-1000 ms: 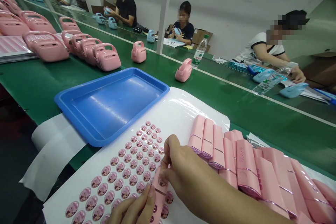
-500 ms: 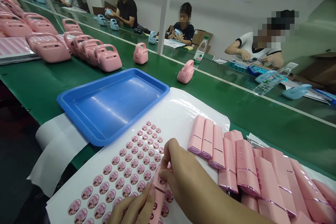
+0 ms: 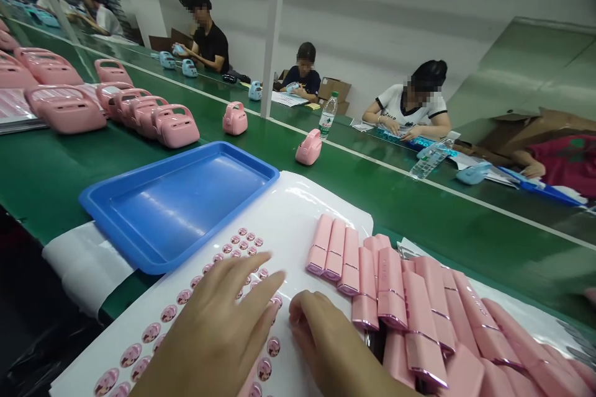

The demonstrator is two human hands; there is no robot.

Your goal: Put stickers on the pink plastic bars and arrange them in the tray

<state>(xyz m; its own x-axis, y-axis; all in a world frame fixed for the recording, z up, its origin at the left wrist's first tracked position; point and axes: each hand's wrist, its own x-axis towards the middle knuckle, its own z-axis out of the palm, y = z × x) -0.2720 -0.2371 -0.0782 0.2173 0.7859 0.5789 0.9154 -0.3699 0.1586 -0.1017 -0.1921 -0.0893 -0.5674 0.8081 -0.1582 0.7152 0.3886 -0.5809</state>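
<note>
pinch is gone. earlier both hands were closed on a pink case over the sticker sheet, now the grip has let go and the hands sit apart

left hand (image 3: 209,329): spread, fingers fanned out over the sheet, no pinch. right hand (image 3: 321,329): fingers loosely bent, pads down on the sheet near the stack, holding nothing i can see

pink case (image 3: 248,384): just below the left hand at the bottom edge of frame, mostly hidden, lying among the stickers. can't tell if either hand is touching it

white sticker sheet (image 3: 298,211): under the grip, round pink stickers (image 3: 184,296) running out to its left and ahead, partly covered by the left hand

stack of pink cases (image 3: 391,285): right of the grip, right hand just beside the nearest ones

blue plastic tray (image 3: 139,242): ahead and left of the grip, on the green bench (image 3: 419,211), nothing in it

further out past the grip: row of pink bag-shaped devices (image 3: 174,127), one more on its side (image 3: 308,147), water bottle (image 3: 328,115)

whole view has shifted vs earlier, more wall and the co-workers smaller. person in white top (image 3: 410,102) has both hands down on the far bench, and a red sleeve (image 3: 568,164) has come in at far right
</note>
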